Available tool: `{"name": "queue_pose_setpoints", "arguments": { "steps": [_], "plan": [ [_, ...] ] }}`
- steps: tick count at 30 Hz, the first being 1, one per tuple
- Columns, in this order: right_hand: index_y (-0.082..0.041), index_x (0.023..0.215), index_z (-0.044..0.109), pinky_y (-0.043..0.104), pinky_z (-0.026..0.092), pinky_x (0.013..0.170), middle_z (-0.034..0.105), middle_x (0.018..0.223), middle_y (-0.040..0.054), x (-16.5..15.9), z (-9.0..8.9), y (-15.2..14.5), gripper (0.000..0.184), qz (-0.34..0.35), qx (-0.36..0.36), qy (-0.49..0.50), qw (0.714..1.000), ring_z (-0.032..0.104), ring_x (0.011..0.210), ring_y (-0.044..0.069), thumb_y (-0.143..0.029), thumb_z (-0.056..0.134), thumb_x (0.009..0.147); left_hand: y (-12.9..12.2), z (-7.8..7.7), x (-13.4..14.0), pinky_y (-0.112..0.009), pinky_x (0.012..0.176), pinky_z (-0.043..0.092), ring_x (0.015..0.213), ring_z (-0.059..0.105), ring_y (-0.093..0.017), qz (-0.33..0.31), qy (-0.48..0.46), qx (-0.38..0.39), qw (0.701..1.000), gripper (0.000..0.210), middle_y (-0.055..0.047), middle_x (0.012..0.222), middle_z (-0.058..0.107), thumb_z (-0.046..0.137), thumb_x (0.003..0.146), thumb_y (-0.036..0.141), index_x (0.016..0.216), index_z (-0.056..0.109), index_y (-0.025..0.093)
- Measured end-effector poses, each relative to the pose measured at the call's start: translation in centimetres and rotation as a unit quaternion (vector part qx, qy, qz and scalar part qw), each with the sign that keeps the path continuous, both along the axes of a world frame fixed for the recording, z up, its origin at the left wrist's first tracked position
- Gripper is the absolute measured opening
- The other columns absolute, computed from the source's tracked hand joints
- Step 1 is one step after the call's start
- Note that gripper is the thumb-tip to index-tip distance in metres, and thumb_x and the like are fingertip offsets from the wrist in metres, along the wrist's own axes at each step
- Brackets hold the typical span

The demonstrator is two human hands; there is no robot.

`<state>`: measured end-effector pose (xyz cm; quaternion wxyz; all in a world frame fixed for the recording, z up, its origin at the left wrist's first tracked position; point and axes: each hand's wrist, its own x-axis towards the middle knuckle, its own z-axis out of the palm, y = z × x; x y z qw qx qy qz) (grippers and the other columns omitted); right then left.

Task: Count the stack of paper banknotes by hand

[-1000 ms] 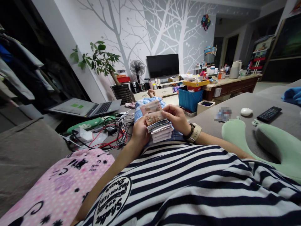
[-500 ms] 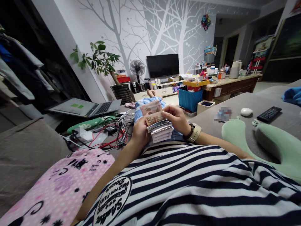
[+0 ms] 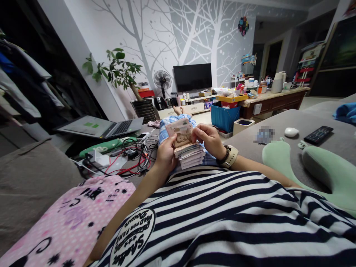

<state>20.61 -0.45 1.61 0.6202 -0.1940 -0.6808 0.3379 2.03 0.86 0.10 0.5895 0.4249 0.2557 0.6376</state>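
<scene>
A bundle of banknotes [image 3: 184, 136] is held over my lap, its top note brownish with a printed portrait. My left hand [image 3: 166, 150] grips the bundle at its left side, thumb lying on the top note. Folded-over notes [image 3: 191, 157] hang in uneven layers at the near end. My right hand [image 3: 208, 139], with a bead bracelet and a pale watch [image 3: 231, 155] on the wrist, is closed at the right edge of the notes, fingertips pinched on the edge of a banknote.
At left are an open laptop [image 3: 102, 126], tangled cables [image 3: 136, 157] and a pink blanket [image 3: 69, 218]. A green neck pillow [image 3: 328, 170], a remote [image 3: 318, 135] and a white mouse [image 3: 291, 132] lie on the right. Ahead stands a blue bin [image 3: 226, 118].
The note my right fingers were bending toward me is now folded down, exposing the portrait on the note beneath. My left thumb now rests on that note.
</scene>
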Motion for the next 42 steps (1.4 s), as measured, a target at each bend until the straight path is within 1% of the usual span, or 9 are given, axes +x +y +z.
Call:
{"name": "queue_pose_setpoints", "arguments": {
  "steps": [5,9,15,18,23,27,32,38,42],
  "plan": [
    [-0.029,0.080,0.060,0.036,0.046,0.071,0.059,0.073,-0.0038,-0.2,-0.3,0.8,0.084,-0.052,-0.016,0.030,0.998,0.050,0.075,0.017,-0.102,0.101,0.080,-0.1,0.0,-0.8,-0.067,0.122,0.078,0.142,0.091,-0.054,0.028,0.015,-0.024,0.999,0.022,-0.018,0.123,0.099,0.096,0.089,0.029,0.110,0.092,0.022],
    [-0.030,0.086,0.058,0.034,0.044,0.072,0.058,0.075,-0.0065,-0.3,-0.7,1.6,0.084,-0.088,-0.032,0.068,0.993,0.051,0.076,0.016,-0.095,0.109,0.074,-0.4,0.2,-0.9,-0.065,0.123,0.077,0.139,0.093,-0.053,0.012,0.028,-0.019,0.999,0.032,-0.017,0.121,0.099,0.097,0.088,0.023,0.119,0.094,0.021],
    [-0.030,0.100,0.063,0.032,0.042,0.070,0.065,0.075,-0.0075,0.0,-1.0,2.2,0.071,-0.083,-0.072,0.065,0.992,0.058,0.073,0.017,-0.084,0.106,0.085,-0.5,0.1,-0.8,-0.061,0.121,0.077,0.132,0.096,-0.049,0.005,0.038,0.001,0.999,0.044,-0.014,0.114,0.100,0.103,0.081,0.023,0.124,0.095,0.022],
    [-0.028,0.089,0.065,0.034,0.048,0.075,0.066,0.074,-0.0055,0.1,-0.9,2.2,0.068,-0.093,-0.064,0.043,0.993,0.060,0.074,0.017,-0.084,0.103,0.089,-0.4,0.2,-1.0,-0.059,0.122,0.077,0.133,0.096,-0.048,-0.001,0.035,0.002,0.999,0.048,-0.013,0.114,0.100,0.102,0.080,0.022,0.128,0.095,0.022],
    [-0.027,0.074,0.064,0.035,0.049,0.076,0.064,0.071,-0.0027,0.2,-0.7,2.0,0.066,-0.098,-0.046,0.013,0.994,0.054,0.074,0.018,-0.081,0.098,0.094,-0.3,0.3,-1.0,-0.060,0.122,0.079,0.137,0.095,-0.048,0.016,0.026,-0.020,0.999,0.030,-0.013,0.114,0.100,0.098,0.087,0.022,0.117,0.096,0.022],
    [-0.028,0.074,0.063,0.035,0.047,0.073,0.058,0.069,-0.0038,0.2,-0.5,1.6,0.071,-0.083,-0.034,0.016,0.996,0.048,0.073,0.017,-0.088,0.096,0.091,-0.6,0.7,-0.3,-0.059,0.119,0.080,0.135,0.096,-0.047,0.008,0.004,-0.046,0.999,0.030,-0.016,0.123,0.100,0.098,0.095,0.031,0.122,0.095,0.019],
    [-0.029,0.073,0.060,0.037,0.046,0.072,0.052,0.069,-0.0048,0.0,-0.1,1.0,0.083,-0.067,-0.010,0.015,0.998,0.043,0.072,0.016,-0.104,0.094,0.087,-1.1,1.0,0.2,-0.058,0.115,0.081,0.130,0.097,-0.044,0.006,0.001,-0.039,0.999,0.039,-0.013,0.122,0.100,0.091,0.098,0.031,0.135,0.095,0.020],
    [-0.029,0.072,0.057,0.036,0.043,0.070,0.047,0.067,-0.0050,0.0,0.3,0.3,0.087,-0.060,-0.004,0.005,0.998,0.041,0.072,0.017,-0.107,0.095,0.086,-1.3,1.0,0.2,-0.058,0.115,0.080,0.127,0.097,-0.045,0.013,0.008,-0.018,1.000,0.037,-0.015,0.117,0.100,0.096,0.093,0.036,0.125,0.094,0.018],
    [-0.029,0.072,0.058,0.036,0.043,0.069,0.048,0.066,-0.0052,0.0,0.3,0.2,0.088,-0.057,-0.005,0.002,0.998,0.041,0.071,0.017,-0.108,0.094,0.086,-1.5,1.2,0.3,-0.057,0.115,0.080,0.126,0.097,-0.044,0.006,0.007,-0.020,1.000,0.038,-0.014,0.116,0.100,0.095,0.094,0.037,0.128,0.095,0.020]
  ]
}}
